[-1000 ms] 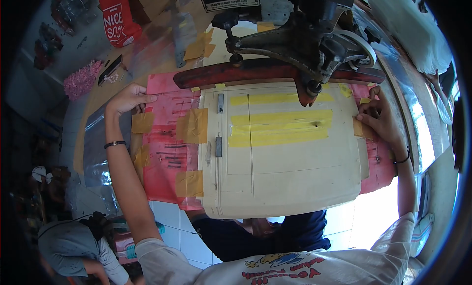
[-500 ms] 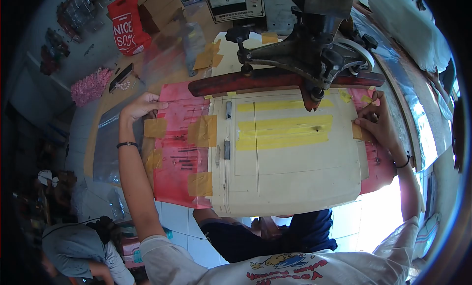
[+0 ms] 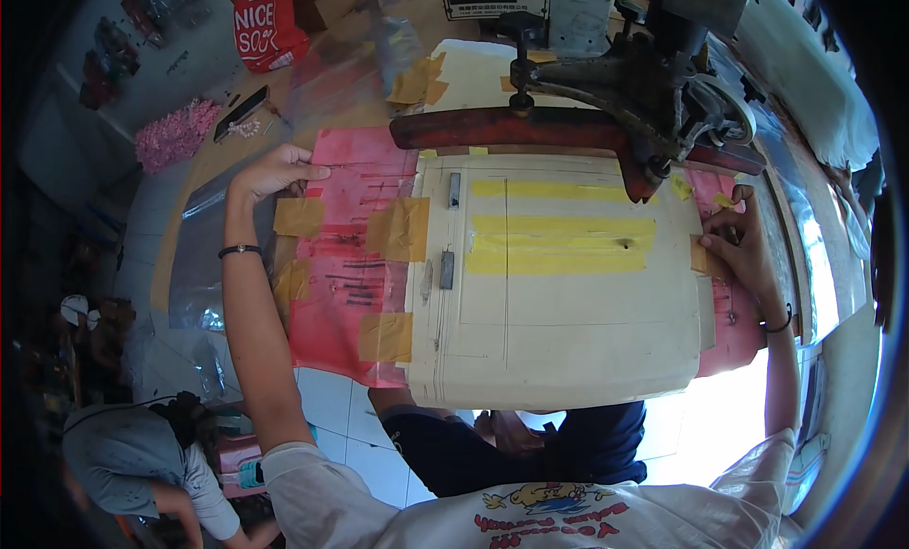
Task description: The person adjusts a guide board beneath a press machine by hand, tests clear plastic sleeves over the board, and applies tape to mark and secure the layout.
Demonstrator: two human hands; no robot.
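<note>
A cream card (image 3: pixel 578 331) with yellow tape strips and pencil lines lies over a translucent pink sheet (image 3: pixel 331 331), joined by brown tape (image 3: pixel 398 229). Two small metal bars (image 3: pixel 454 191) sit along the card's left side. My left hand (image 3: pixel 275 173) pinches the sheet's upper left edge between thumb and fingers. At the right edge, my right hand (image 3: pixel 739 241) has its fingers closed by a brown tape tab, seemingly gripping the sheet there. Above the card's far edge extends a dark red press bar (image 3: pixel 502 129), hiding part of what lies beneath it.
The machine's black metal head (image 3: pixel 615 80) stands over the back of the table. A red bag (image 3: pixel 265 28), pink flowery material (image 3: pixel 177 123) and a phone (image 3: pixel 241 113) are at the back left. Clear plastic (image 3: pixel 204 255) lies left. Another person (image 3: pixel 133 464) bends at lower left.
The view has shifted, so the machine and table appear higher and farther right. The card and pink sheet sit slightly higher in view. Both hands keep their places on the edges.
</note>
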